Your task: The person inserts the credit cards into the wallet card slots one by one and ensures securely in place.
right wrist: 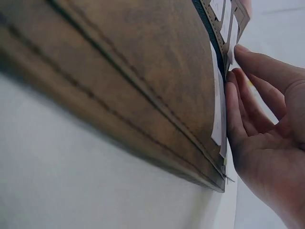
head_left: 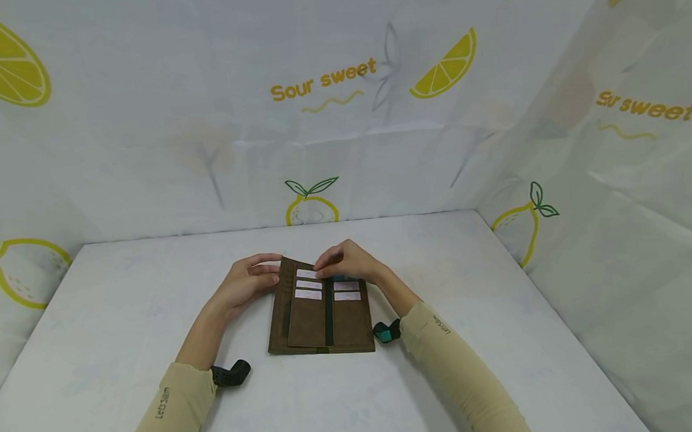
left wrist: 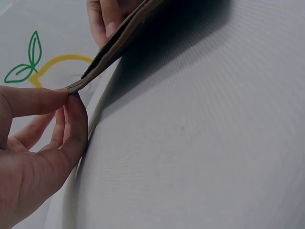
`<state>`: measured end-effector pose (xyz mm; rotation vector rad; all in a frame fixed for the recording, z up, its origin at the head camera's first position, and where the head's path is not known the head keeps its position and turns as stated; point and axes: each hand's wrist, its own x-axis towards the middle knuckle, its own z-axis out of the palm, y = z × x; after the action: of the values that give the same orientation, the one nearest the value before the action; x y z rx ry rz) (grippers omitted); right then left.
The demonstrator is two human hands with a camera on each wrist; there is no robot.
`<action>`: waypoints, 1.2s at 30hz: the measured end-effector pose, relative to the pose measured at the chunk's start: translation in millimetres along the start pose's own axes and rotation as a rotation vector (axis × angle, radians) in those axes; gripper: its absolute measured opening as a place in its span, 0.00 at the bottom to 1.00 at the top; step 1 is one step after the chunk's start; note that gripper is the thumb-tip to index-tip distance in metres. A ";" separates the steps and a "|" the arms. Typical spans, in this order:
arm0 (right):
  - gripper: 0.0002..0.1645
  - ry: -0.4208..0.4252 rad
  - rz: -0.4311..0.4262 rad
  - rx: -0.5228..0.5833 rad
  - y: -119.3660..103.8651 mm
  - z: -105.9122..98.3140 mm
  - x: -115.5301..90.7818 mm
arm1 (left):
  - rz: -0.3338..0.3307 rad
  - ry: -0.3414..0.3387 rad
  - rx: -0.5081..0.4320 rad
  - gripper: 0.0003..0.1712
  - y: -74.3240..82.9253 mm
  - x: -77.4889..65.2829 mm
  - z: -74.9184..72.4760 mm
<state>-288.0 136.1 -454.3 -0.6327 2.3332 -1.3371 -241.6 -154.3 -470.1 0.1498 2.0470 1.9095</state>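
Observation:
A brown bifold wallet [head_left: 352, 326] lies opened out on the white table, with white cards showing in its slots. Its left part is raised off the table. My left hand [head_left: 245, 285] pinches that edge between thumb and fingers, as the left wrist view shows with the hand [left wrist: 43, 157] at the wallet's corner. My right hand [head_left: 351, 261] pinches the top white card [head_left: 306, 274] of the inner flap near the middle. In the right wrist view the right thumb lies on the white card [right wrist: 232, 43], with the fingers behind; how far the card is inserted is partly hidden.
The white table [head_left: 122, 306] extends around the wallet. White cloth [head_left: 158, 108] with lemon prints hangs behind and to the right. Black wrist cameras, the left one [head_left: 232, 373] and the right one [head_left: 387, 331], stick out beside the cuffs.

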 end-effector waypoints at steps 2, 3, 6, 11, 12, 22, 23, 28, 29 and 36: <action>0.12 0.010 0.005 -0.013 -0.3 -0.1 -0.3 | -0.004 0.009 0.003 0.32 0.4 0.2 0.5; 0.12 0.018 0.007 -0.013 -0.5 -0.2 -0.6 | 0.000 0.009 0.007 0.32 0.8 0.2 0.6; 0.13 0.047 0.015 0.010 -1.6 -0.9 -2.7 | 0.008 0.012 0.024 0.31 1.4 1.1 1.6; 0.15 0.116 0.026 0.093 1.7 -5.6 -8.7 | 0.018 0.014 0.091 0.30 1.4 2.4 2.4; 0.15 0.131 0.026 0.109 2.4 -7.5 -10.4 | 0.021 0.013 0.113 0.31 2.0 2.2 2.5; 0.17 0.284 0.031 0.086 8.1 -37.9 -44.6 | 0.050 -0.046 0.380 0.30 9.1 -2.5 1.4; 0.18 0.297 0.030 0.087 9.4 -40.7 -48.3 | 0.049 -0.056 0.390 0.30 9.4 -3.0 0.8; 0.19 0.338 0.034 0.100 12.3 -49.8 -59.2 | 0.042 -0.065 0.417 0.31 10.1 -7.6 -5.5; 0.19 0.341 0.038 0.099 12.5 -51.0 -60.7 | 0.043 -0.065 0.424 0.31 10.3 -8.7 -6.9; 0.19 0.349 0.020 0.086 15.3 -57.6 -66.2 | 0.046 -0.044 0.486 0.32 12.6 -14.4 -11.7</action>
<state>-266.5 220.1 -433.6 -0.3723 2.5212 -1.6393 -233.6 -168.5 -454.7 0.3522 2.4552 1.3805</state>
